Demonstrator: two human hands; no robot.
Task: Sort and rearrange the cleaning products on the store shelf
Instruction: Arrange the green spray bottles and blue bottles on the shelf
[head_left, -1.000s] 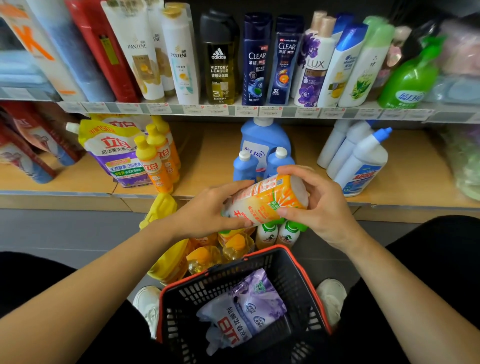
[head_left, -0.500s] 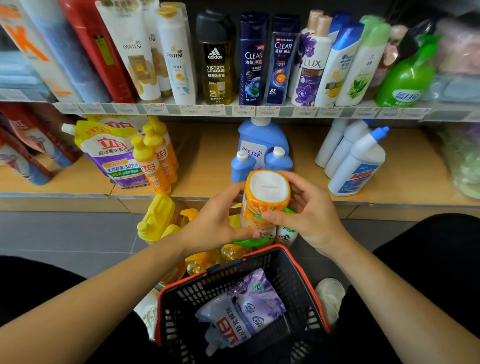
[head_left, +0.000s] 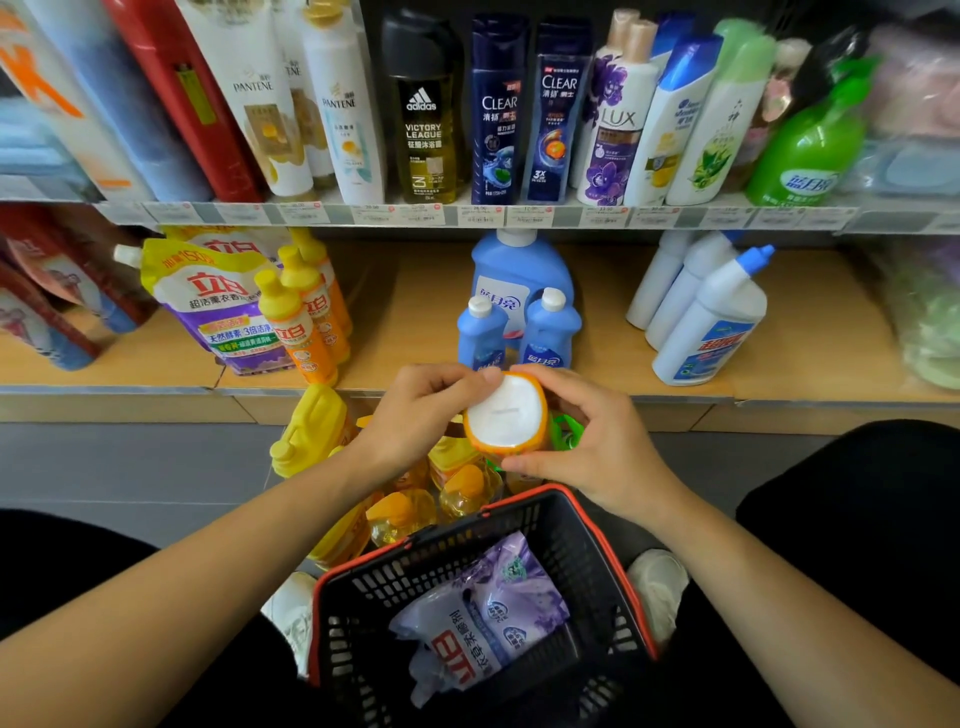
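Note:
I hold an orange bottle (head_left: 505, 413) with both hands, its white base turned up toward the camera, in front of the lower shelf's edge. My left hand (head_left: 421, 410) grips its left side, fingertips on the rim. My right hand (head_left: 592, 441) grips its right side, thumb below the base. The bottle's cap end is hidden below it. On the lower shelf (head_left: 415, 322) stand orange bottles (head_left: 298, 322) of the same kind beside a yellow-purple refill pouch (head_left: 218, 301).
A black basket with a red rim (head_left: 587, 525) sits between my feet, holding a purple pouch (head_left: 483, 613). Yellow detergent bottles (head_left: 311, 426) stand on the floor. Blue bottles (head_left: 519, 322) and white toilet cleaners (head_left: 706, 322) fill the lower shelf; shampoos (head_left: 498, 109) line the upper one.
The orange bottle went from lying sideways in my hands to pointing its white base at the camera. Both hands shifted their grip round it.

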